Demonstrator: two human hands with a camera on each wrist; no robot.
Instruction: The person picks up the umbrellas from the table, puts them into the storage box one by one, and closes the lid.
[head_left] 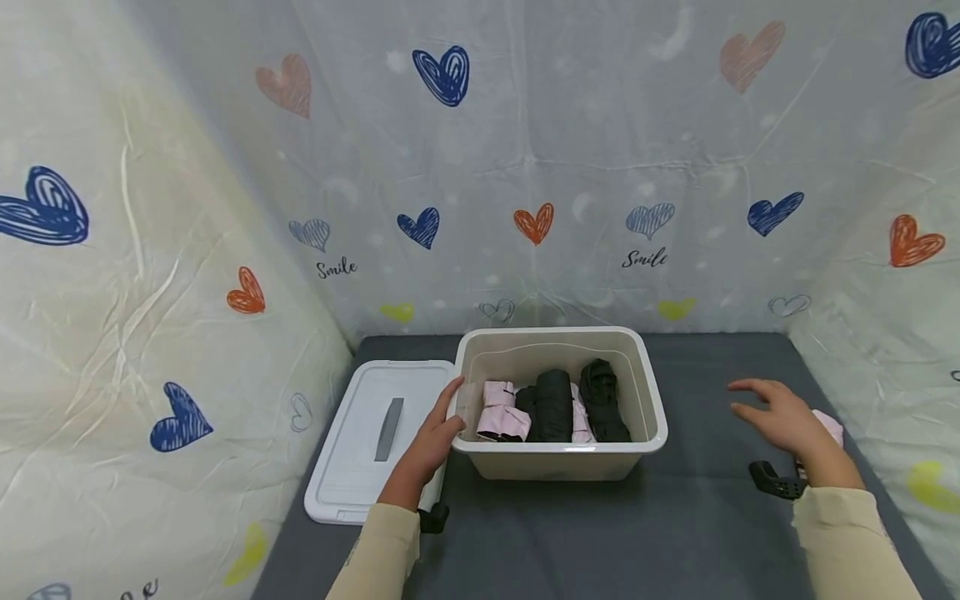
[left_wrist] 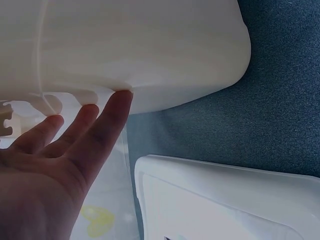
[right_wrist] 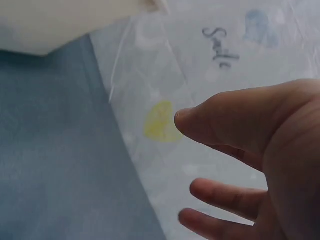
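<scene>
Bin of rolled clothes, left hand spread against its side, right hand spread, well apart

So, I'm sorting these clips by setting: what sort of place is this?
Probably a small draped-off work booth: heart-printed sheeting hangs on three sides of a grey-covered table, where a bin of rolled cloth items sits beside a white lid.

A curtained booth, heart-printed sheets around a grey table
</scene>
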